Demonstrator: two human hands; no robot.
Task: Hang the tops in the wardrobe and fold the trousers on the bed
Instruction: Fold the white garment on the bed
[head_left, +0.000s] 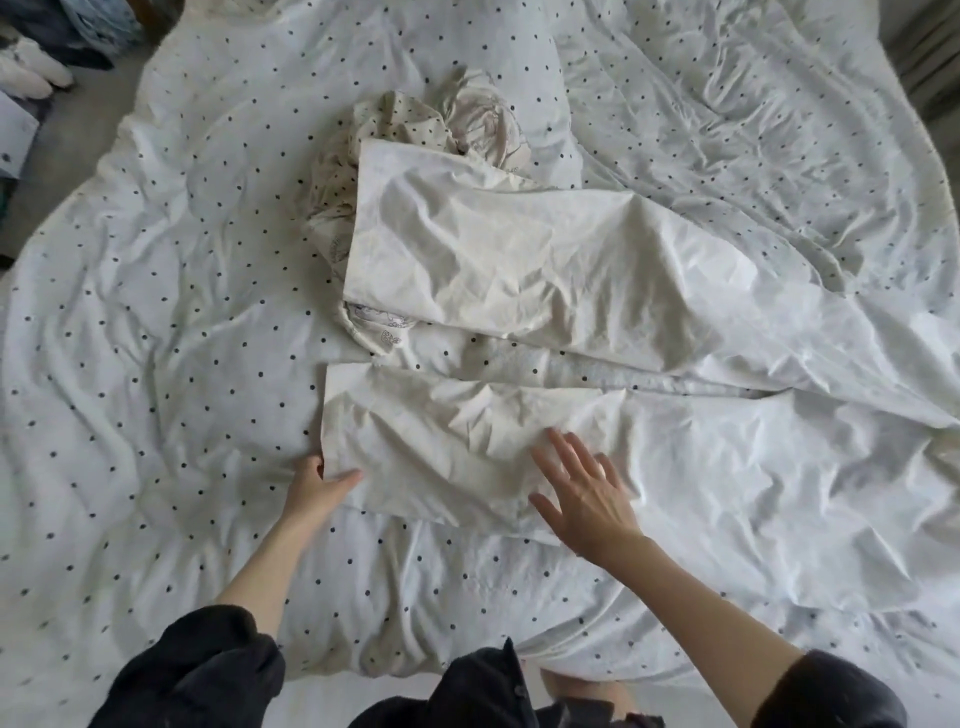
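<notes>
I see cream trousers (519, 270) spread on the dotted duvet (156, 312) — left hand (317, 483) pinches the near leg's hem, right hand (582, 493) open, flat on that leg.

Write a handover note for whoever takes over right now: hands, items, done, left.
Left hand: grip pinching the hem corner of the near leg of the cream trousers.
Right hand: open, flat above the same leg, smoothing.
Trousers lie spread on the dotted duvet, legs apart, hems to the left; no fold made yet.
Crumpled printed garment sits partly under the far leg.
Left: fold trousers, sort that garment. Wardrobe not in view.
</notes>
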